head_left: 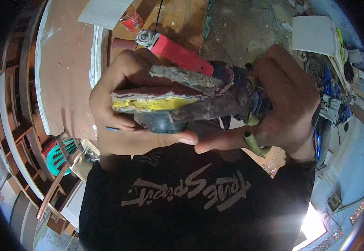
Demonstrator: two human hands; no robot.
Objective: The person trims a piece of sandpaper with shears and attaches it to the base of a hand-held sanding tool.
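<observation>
Close in front of my chest, both hands grip a worn, dark layered piece (215, 106) with a bright yellow stripe along its frayed edge. I cannot tell what kind of thing it is. My left hand (119, 129) is closed round its left end, the thumb lying under a rounded black part (161, 122). My right hand (288, 100) is closed on the other end, among dark folded strips. An olive-green tube end (253, 144) sticks out by its fingers. My two thumb tips come close together below the piece. Just beyond lies a red angle grinder (180, 54) with a silver head.
A brown wooden board (66, 75) stretches along the left. Behind the grinder stands a red can (131, 21) next to a pale sheet (105, 13). Wooden racks (12, 117) and a green plastic stool (60, 157) are at far left. Blue motorbike parts (326, 92) stand at right.
</observation>
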